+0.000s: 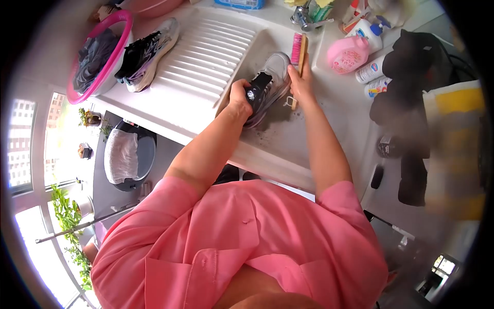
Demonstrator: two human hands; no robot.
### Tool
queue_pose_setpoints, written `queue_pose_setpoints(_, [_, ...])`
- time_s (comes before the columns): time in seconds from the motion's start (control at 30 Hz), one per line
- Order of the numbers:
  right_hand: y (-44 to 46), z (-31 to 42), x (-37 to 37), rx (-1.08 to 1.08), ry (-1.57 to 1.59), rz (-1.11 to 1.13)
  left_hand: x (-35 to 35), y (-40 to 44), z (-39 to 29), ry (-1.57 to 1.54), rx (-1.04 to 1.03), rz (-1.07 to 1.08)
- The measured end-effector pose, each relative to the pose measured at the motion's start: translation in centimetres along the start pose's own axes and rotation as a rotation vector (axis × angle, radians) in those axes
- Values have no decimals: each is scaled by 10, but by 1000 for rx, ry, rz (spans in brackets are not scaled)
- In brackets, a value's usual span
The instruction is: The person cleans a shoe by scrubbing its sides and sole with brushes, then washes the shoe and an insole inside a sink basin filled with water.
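My left hand (240, 98) is wrapped round the heel end of a grey and black sneaker (278, 66), which is tilted over the sink basin (329, 129). On the shoe's right side, my right hand (302, 82) grips a wooden-handled brush (303, 47) with pink bristles. The bristles face left, close to the toe of the shoe, not clearly touching it. Dark dirty water marks lie in the basin below the shoe. A second sneaker (146, 54), black and grey, rests on the ribbed drainboard (206, 46) at the left.
A pink-rimmed basin (117, 19) with dark cloth stands at the far left. The faucet (303, 18) is behind the sink. At right are a pink bottle (348, 54), a spray can (370, 70), a black brush (377, 176) and dark items.
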State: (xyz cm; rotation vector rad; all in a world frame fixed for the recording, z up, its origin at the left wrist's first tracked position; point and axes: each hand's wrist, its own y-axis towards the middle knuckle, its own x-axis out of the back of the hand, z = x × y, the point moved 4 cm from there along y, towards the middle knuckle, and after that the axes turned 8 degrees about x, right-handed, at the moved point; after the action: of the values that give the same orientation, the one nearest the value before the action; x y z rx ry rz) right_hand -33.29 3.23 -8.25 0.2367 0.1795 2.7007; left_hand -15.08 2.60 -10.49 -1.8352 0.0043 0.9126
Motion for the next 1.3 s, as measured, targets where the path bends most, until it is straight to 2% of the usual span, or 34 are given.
queue_pose_setpoints(0.03, [-4, 13, 2, 0, 40, 6, -1, -3, -2, -13, -8, 11])
queue_pose_setpoints(0.1, [-14, 35, 6, -43, 75, 48, -8, -8, -3, -20, 70, 187])
queue_pose_setpoints(0.17, [-29, 53, 11, -142, 71, 107, -12, -16, -3, -19, 111, 274])
queue_pose_setpoints(0.23, [-32, 46, 10, -150, 218, 233, -15, -10, -3, -19, 195, 461])
queue_pose_setpoints(0.27, [-33, 52, 10, -147, 211, 241, -17, -14, -4, -28, 192, 467])
queue_pose_setpoints(0.33, [-33, 73, 6, 35, 316, 372, -25, -26, 2, 14, 300, 658])
queue_pose_setpoints(0.37, [-32, 79, 4, 33, 310, 377, -29, -31, 6, -6, 460, 871])
queue_pose_setpoints(0.47, [-25, 106, -9, 191, 252, 498, -29, -33, 15, -7, 524, 871])
queue_pose_setpoints(0.53, [-25, 117, -14, 119, 201, 611, -29, -30, 16, -12, 537, 944])
queue_pose_setpoints(0.67, [-28, 139, -24, 187, 193, 569, -31, -39, 25, 182, 483, 886])
queue_pose_setpoints(0.73, [-25, 135, -19, 245, 63, 462, -30, -31, 28, 263, 431, 733])
queue_pose_setpoints(0.77, [-28, 137, -18, 350, 20, 377, -23, -11, 29, 334, 354, 609])
queue_pose_setpoints(0.8, [-35, 154, -20, 366, -121, 355, -17, -2, 28, 472, 229, 431])
queue_pose_setpoints(0.87, [-38, 161, -19, 364, -384, 412, -10, -8, 24, 649, 146, 192])
queue_pose_setpoints(0.9, [-38, 158, -17, 344, -448, 415, -8, 6, 25, 635, 146, 195])
queue_pose_setpoints(0.97, [-39, 154, -16, 299, -445, 430, 0, 42, 22, 635, -44, 49])
queue_pose_setpoints(1.0, [-38, 151, -16, 258, -435, 430, -6, 22, 17, 625, -42, 48])
queue_pose_setpoints(1.07, [-37, 142, -17, 260, -401, 455, -31, -34, -4, 448, -330, 272])
queue_pose_setpoints(1.1, [-36, 131, -18, 230, -354, 481, -39, -60, -3, 402, -324, 299])
queue_pose_setpoints(1.13, [-35, 118, -19, 193, -306, 503, -36, -17, 1, 366, -369, 535])
queue_pose_setpoints(1.2, [-31, 96, -21, 56, -247, 544, -40, -21, 1, 570, -568, 571])
queue_pose_setpoints(1.23, [-29, 81, -21, 14, -266, 530, -34, -5, 4, 493, -370, 553])
queue_pose_setpoints(1.3, [-21, 51, -23, -35, -370, 499, -21, 6, 6, 613, -248, 280])
